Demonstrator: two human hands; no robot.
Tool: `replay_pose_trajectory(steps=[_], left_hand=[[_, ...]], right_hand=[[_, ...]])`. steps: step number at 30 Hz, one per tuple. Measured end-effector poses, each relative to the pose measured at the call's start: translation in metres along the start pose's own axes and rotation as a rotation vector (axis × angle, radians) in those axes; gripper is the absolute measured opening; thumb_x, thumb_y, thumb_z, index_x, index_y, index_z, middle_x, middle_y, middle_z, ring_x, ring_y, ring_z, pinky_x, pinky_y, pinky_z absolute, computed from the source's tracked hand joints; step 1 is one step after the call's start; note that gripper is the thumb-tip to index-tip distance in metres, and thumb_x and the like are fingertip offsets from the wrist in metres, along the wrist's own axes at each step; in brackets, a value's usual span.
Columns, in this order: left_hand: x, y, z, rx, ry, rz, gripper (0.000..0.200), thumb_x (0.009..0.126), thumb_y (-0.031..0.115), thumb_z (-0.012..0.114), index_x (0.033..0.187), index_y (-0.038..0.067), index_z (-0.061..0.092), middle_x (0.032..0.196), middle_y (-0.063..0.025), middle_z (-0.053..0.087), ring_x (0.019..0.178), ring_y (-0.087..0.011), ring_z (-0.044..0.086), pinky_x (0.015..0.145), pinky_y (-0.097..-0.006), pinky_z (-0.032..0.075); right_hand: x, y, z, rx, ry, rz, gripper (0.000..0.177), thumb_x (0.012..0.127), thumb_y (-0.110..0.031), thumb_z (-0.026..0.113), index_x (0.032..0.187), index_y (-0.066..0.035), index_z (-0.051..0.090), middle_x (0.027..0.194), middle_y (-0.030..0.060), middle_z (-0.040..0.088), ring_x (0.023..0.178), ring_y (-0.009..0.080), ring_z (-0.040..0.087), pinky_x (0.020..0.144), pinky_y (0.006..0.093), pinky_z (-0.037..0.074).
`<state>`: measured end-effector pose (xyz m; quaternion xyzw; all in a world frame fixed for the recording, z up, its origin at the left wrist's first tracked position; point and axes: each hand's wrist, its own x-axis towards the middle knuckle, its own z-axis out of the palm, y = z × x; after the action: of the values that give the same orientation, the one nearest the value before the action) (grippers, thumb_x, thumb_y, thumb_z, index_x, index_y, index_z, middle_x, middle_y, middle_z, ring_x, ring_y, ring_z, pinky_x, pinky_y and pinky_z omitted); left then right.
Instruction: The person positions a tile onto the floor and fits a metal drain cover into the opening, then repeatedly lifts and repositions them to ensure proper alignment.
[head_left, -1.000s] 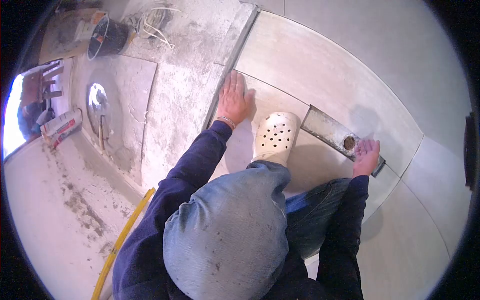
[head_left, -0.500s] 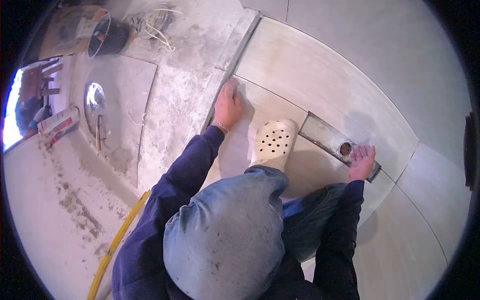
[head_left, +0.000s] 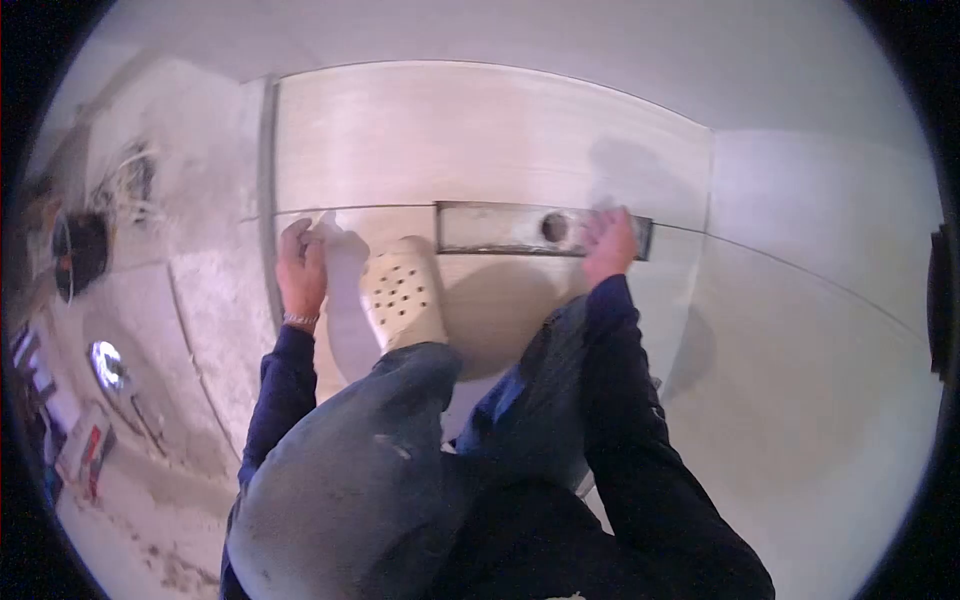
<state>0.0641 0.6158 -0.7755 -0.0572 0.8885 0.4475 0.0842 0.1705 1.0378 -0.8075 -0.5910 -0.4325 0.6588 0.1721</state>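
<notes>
My left hand [head_left: 302, 270] is at the left edge of the pale floor tile [head_left: 338, 345], beside the metal edge strip. Its fingers are bent and slightly apart, with nothing visible in them. Over the right part of the recessed drain channel [head_left: 490, 228] is my right hand [head_left: 610, 248], close to the round drain hole [head_left: 553, 228]. Its fingers look loosely spread and a little blurred, and I see nothing held. Between my hands, a cream perforated clog [head_left: 400, 293] stands on the tile.
Behind the channel lies a long pale tile [head_left: 480, 135], with walls behind and to the right. On the left are rough dusty floor [head_left: 215, 180], a black bucket [head_left: 85, 255], a tangle of cable [head_left: 130, 185] and a red-and-white bag [head_left: 88, 455].
My view has turned, so the channel now runs nearly level across it and the bucket sits lower left. Both hands keep about the same places, at the tile edge and by the drain.
</notes>
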Motion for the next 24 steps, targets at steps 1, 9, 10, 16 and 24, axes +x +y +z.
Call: replay_pose_trajectory(steps=[1, 9, 10, 16, 24], left_hand=[[-0.004, 0.014, 0.007, -0.039, -0.009, 0.008, 0.030, 0.086, 0.009, 0.054, 0.115, 0.000, 0.059, 0.097, -0.0131, 0.067, 0.089, -0.0206, 0.064, 0.080, -0.0326, 0.050], [-0.029, 0.085, 0.088, 0.221, -0.482, 0.704, 0.039, 0.084, 0.016, 0.062, 0.120, 0.003, 0.057, 0.127, -0.0181, 0.056, 0.119, -0.0367, 0.051, 0.104, -0.0452, 0.037], [-0.034, 0.088, 0.099, 0.326, -0.540, 0.728, 0.044, 0.085, 0.019, 0.062, 0.125, 0.003, 0.054, 0.133, -0.0182, 0.051, 0.125, -0.0361, 0.046, 0.107, -0.0471, 0.033], [-0.029, 0.101, 0.130, 0.735, -0.600, 0.683, 0.066, 0.087, 0.034, 0.058, 0.140, 0.001, 0.038, 0.150, -0.0180, 0.031, 0.141, -0.0334, 0.025, 0.114, -0.0542, 0.017], [-0.032, 0.099, 0.135, 0.932, -0.652, 0.613, 0.074, 0.087, 0.041, 0.058, 0.143, -0.001, 0.033, 0.153, -0.0180, 0.027, 0.143, -0.0321, 0.020, 0.115, -0.0536, 0.014]], right_hand=[[-0.008, -0.007, 0.001, 0.038, -0.041, 0.058, 0.044, 0.095, -0.041, 0.050, 0.124, -0.008, 0.052, 0.114, 0.0091, 0.059, 0.094, 0.0208, 0.059, 0.074, 0.0335, 0.046], [-0.021, 0.006, 0.028, 0.234, -0.172, 0.391, 0.054, 0.093, -0.035, 0.051, 0.128, 0.003, 0.036, 0.124, 0.0189, 0.048, 0.109, 0.0362, 0.054, 0.093, 0.0463, 0.047], [-0.020, 0.008, 0.031, 0.257, -0.084, 0.392, 0.054, 0.094, -0.035, 0.050, 0.130, 0.003, 0.036, 0.123, 0.0192, 0.049, 0.112, 0.0353, 0.053, 0.093, 0.0464, 0.047], [-0.003, -0.002, 0.024, 0.306, 0.022, 0.223, 0.041, 0.094, -0.037, 0.049, 0.118, -0.005, 0.049, 0.113, 0.0121, 0.056, 0.099, 0.0253, 0.056, 0.082, 0.0383, 0.048], [0.011, -0.004, 0.018, 0.446, 0.018, 0.309, 0.039, 0.092, -0.038, 0.051, 0.116, -0.008, 0.053, 0.108, 0.0103, 0.060, 0.095, 0.0234, 0.057, 0.082, 0.0359, 0.047]])
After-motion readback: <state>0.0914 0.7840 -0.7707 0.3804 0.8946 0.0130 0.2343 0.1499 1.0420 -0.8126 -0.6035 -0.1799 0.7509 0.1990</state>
